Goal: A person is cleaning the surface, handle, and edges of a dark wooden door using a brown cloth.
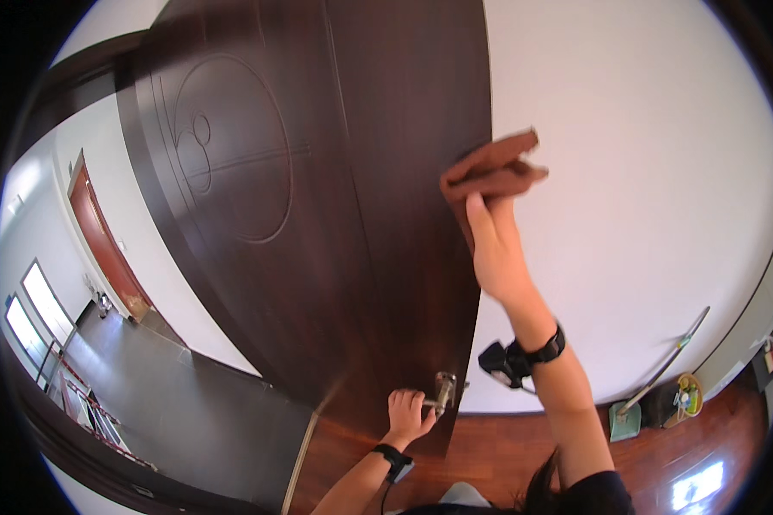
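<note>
A dark brown wooden door point(386, 212) with carved curved lines stands open before me. My right hand point(497, 248) is raised at the door's free edge and grips a folded brown cloth point(496, 170), which lies along that edge and sticks out past it. Lower down, my left hand point(410, 415) is at the metal door handle point(445, 393), its fingers round the lever. Each wrist bears a black strap with a small device.
A white wall point(618, 161) lies right of the door. Near its foot stand a green dustpan point(625, 421) with a long handle and a basket point(701, 396) of bottles. At left, past the doorway, are a grey-floored hall point(187, 412), a reddish door point(106, 238) and a railing point(90, 412).
</note>
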The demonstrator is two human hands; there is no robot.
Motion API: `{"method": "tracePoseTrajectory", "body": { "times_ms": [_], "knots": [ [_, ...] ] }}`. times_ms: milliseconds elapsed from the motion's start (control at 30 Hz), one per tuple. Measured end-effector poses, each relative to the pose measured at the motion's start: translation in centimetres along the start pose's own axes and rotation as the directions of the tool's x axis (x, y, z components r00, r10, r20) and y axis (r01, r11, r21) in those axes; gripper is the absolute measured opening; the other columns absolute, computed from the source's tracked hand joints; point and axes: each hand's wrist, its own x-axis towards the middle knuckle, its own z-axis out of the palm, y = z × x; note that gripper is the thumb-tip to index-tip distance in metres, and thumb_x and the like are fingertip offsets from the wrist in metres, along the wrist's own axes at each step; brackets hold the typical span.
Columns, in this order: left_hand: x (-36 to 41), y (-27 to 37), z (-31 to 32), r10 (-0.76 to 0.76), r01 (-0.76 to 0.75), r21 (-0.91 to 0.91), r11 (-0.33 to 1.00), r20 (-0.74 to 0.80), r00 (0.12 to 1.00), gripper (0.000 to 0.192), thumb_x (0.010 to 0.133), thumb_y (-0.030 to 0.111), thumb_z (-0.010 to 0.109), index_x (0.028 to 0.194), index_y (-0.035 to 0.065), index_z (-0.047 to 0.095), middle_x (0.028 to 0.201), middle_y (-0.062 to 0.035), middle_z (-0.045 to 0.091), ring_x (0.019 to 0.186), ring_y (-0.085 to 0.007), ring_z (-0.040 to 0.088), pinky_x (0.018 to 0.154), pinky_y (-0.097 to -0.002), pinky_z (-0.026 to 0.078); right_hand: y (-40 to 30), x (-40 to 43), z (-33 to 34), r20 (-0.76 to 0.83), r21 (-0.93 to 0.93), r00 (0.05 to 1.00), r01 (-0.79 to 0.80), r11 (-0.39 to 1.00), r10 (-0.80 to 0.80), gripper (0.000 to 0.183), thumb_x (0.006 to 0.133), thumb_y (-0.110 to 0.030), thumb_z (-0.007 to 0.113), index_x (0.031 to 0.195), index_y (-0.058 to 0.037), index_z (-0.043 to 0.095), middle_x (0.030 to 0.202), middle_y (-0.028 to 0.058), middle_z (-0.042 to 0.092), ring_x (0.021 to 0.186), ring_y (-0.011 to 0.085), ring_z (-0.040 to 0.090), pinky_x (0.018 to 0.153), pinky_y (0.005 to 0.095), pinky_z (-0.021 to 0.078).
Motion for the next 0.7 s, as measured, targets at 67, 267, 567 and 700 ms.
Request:
{"method": "tracePoseTrajectory", "body": {
  "times_ms": [67,267,567,700],
  "knots": [
    [0.1,0.3,-0.8,-0.040,0.039,0.043,0.998,0.033,0.999,0.036,0.067,0.025,0.062,0.095,0.0056,0.050,0.089,-0.0129,0.053,0.084,-0.0330,0.050,0.079,-0.0469,0.037,1.4,-2.8,-0.3,0.049,-0.160,0.998,-0.025,0.987,0.033,0.026,0.093,-0.015,0.041,0.113,-0.0006,0.044,0.111,0.0214,0.045,0.101,0.0361,0.044,0.092,0.0427,0.0340],
    [-1.3,-0.6,-2.8,-0.091,0.090,0.077,0.993,0.007,0.996,0.027,0.067,0.027,0.061,0.084,0.0072,0.052,0.081,-0.0110,0.053,0.079,-0.0317,0.050,0.078,-0.0453,0.037,6.2,-18.8,1.7,0.167,-0.243,0.978,-0.080,0.967,0.123,0.019,0.084,-0.008,0.039,0.088,-0.0017,0.057,0.092,0.0178,0.057,0.085,0.0372,0.051,0.079,0.0450,0.0391],
    [0.7,2.4,-5.1,-0.171,0.204,-0.160,0.966,0.198,0.965,0.026,0.087,0.029,0.050,0.077,0.0058,0.057,0.076,-0.0143,0.054,0.073,-0.0354,0.050,0.070,-0.0458,0.041,3.4,-14.5,-1.3,0.160,-0.103,0.974,0.179,0.978,-0.162,0.022,0.082,-0.003,0.045,0.090,-0.0088,0.065,0.086,0.0110,0.062,0.082,0.0331,0.055,0.075,0.0401,0.0422],
    [2.0,2.7,-6.6,-0.196,0.236,-0.098,0.967,0.308,0.931,0.030,0.084,0.028,0.053,0.066,0.0053,0.056,0.065,-0.0150,0.053,0.067,-0.0354,0.052,0.063,-0.0467,0.042,1.4,-4.9,-2.4,0.284,-0.087,0.915,0.324,0.942,-0.288,0.022,0.082,-0.006,0.046,0.098,-0.0066,0.060,0.100,0.0186,0.054,0.091,0.0383,0.051,0.078,0.0477,0.0410]
  ]
}}
